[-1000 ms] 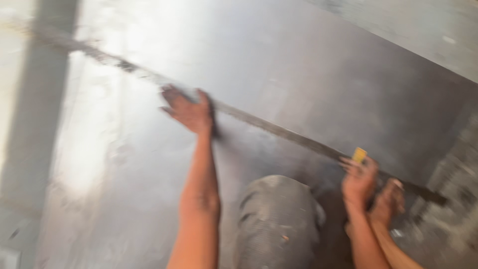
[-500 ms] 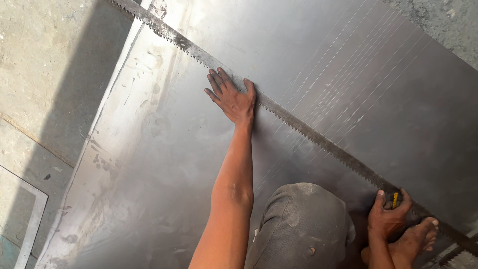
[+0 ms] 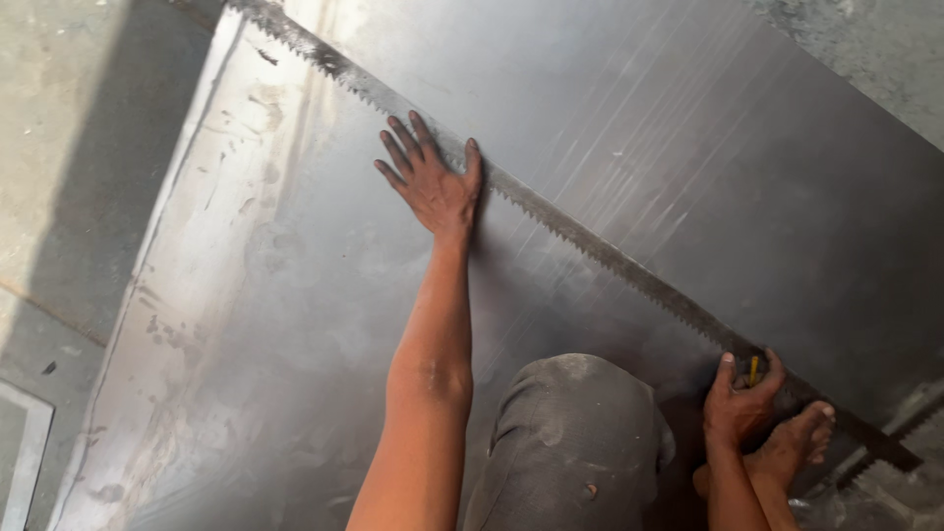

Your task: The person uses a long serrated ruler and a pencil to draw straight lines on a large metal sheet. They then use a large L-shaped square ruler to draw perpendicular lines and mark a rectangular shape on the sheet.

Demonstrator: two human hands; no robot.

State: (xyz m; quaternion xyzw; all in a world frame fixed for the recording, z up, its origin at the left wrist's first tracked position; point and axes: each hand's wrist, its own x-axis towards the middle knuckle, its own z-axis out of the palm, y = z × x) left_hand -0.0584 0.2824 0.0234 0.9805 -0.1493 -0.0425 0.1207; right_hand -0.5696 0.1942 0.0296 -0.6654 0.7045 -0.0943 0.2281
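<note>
Flat and open, the left hand point(image 3: 433, 182) presses its palm on a large grey metal sheet point(image 3: 295, 324), fingers spread, its edge touching a long toothed bar point(image 3: 580, 241) that runs diagonally from far left to near right. Near right, the right hand point(image 3: 742, 403) is closed around a small yellow marker point(image 3: 754, 369) at the bar, beside a bare foot point(image 3: 792, 447) and a bent knee point(image 3: 575, 442).
</note>
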